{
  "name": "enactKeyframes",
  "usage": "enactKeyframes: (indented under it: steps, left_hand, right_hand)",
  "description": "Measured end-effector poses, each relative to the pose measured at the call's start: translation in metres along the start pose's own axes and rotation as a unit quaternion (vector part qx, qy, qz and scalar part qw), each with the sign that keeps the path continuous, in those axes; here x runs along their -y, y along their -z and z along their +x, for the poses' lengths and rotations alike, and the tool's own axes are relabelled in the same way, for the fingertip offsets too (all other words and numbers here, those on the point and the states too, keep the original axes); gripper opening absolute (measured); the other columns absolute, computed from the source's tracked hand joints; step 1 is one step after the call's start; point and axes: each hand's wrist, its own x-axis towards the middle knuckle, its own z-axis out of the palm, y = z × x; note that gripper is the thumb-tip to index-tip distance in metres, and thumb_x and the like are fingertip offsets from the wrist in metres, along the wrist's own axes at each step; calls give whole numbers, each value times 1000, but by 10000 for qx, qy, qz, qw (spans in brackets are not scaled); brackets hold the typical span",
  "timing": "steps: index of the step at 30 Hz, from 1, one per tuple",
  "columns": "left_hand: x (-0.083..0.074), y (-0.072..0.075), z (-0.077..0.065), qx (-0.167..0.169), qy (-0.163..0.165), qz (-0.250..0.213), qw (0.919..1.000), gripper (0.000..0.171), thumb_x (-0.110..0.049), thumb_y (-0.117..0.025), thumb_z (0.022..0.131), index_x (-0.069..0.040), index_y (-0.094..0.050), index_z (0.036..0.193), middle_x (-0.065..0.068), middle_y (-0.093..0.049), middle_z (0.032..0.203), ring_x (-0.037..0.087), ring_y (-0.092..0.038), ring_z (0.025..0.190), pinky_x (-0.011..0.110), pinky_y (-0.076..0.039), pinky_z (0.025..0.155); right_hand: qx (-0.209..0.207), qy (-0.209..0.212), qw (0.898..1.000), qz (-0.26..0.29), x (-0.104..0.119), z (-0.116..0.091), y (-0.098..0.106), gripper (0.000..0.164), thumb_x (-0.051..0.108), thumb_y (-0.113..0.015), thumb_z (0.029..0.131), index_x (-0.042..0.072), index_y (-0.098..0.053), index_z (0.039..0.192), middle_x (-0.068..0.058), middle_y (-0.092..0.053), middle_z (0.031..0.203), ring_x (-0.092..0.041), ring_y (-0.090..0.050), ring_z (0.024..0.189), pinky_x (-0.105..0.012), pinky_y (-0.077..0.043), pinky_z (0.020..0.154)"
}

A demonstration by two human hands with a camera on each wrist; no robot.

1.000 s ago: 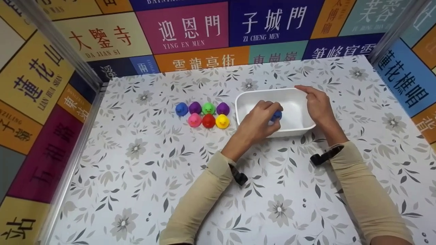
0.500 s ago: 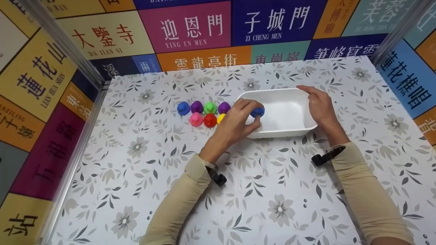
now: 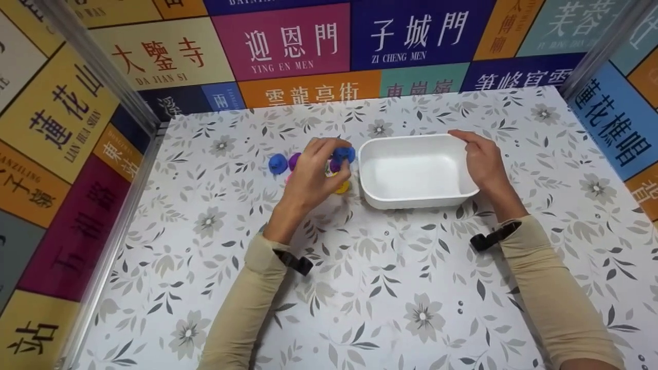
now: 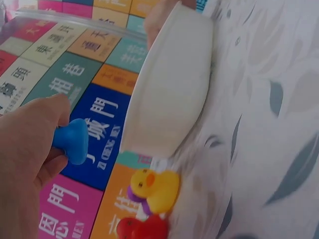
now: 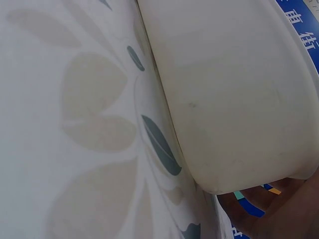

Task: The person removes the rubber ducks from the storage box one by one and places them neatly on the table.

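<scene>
Above the row of toys, my left hand (image 3: 311, 177) pinches a blue rubber duck (image 3: 344, 153) between thumb and fingers. The same duck (image 4: 75, 141) shows in the left wrist view, off the table. My right hand (image 3: 486, 162) grips the right end of a white plastic tub (image 3: 419, 202), which stands upright with a bare inside. Under and behind the left hand are more rubber ducks: a blue one (image 3: 278, 164), a purple one (image 3: 294, 161) and a yellow one (image 3: 342, 187). A red duck (image 4: 144, 227) appears in the left wrist view. Others are mostly hidden by the hand.
The table (image 3: 390, 308) has a white cloth patterned with grey leaves and flowers. Printed panels (image 3: 288, 41) with large characters stand along its back and sides. A black strap device (image 3: 295, 262) sits on each wrist.
My left hand has carried the blue duck leftward out of the tub to above the other ducks, now covering several of them. The right hand and tub have stayed in place.
</scene>
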Motion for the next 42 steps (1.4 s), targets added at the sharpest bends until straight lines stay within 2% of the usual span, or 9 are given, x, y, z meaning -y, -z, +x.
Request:
enactKeyframes:
  steps: [7,12,19,25,30,35,42]
  left_hand:
    - [22,23,-17,-105,242,296,9992,28,-14,-70,97,-11,-73,124,4,-75,124,20,-65,116,31,-57,103]
    - [36,37,-33,-86,433,352,9984,29,-14,-71,96,-11,-73,125,6,-74,124,20,-64,113,31,-59,99]
    - [52,56,-52,-15,685,501,9964,28,-14,-73,97,-12,-73,125,5,-72,125,19,-64,116,34,-59,104]
    - [66,69,-67,19,748,613,9953,28,-10,-73,93,-13,-73,121,6,-73,125,22,-65,118,38,-58,103]
    - [75,75,-76,209,813,657,9943,29,-6,-76,90,-9,-74,118,8,-74,119,27,-66,116,43,-56,103]
    - [83,75,-81,519,1062,655,9908,32,-3,-78,86,-9,-74,118,10,-74,122,30,-65,120,45,-54,107]
    - [89,73,-84,769,1383,584,9857,34,0,-75,86,-11,-74,119,10,-73,126,30,-66,125,48,-53,111]
  right_hand:
    - [-8,-12,10000,71,-1,0,-2,55,19,-28,111,22,-66,151,-7,-61,158,-25,-65,129,-23,-50,95]
    - [-4,-13,10000,0,-1,-1,-1,56,18,-27,110,22,-65,152,-6,-60,160,-26,-62,135,-29,-49,103]
    - [-79,126,9999,66,-3,-2,-1,57,19,-26,110,22,-68,148,-13,-68,148,-8,-65,108,-20,-51,85]
    - [-87,68,9999,6,-2,-2,0,57,18,-27,109,22,-68,148,-10,-66,151,-13,-65,114,-21,-50,89]
    - [-81,45,10000,14,-2,-2,1,57,18,-27,110,21,-67,149,-10,-65,153,-13,-65,116,-21,-49,90]
    - [-70,34,10000,3,-2,-1,2,57,18,-26,110,21,-67,150,-9,-64,154,-18,-65,121,-21,-49,92]
    - [43,28,9998,-166,0,1,1,57,19,-26,111,22,-64,153,-8,-61,159,-28,-63,134,-31,-49,104]
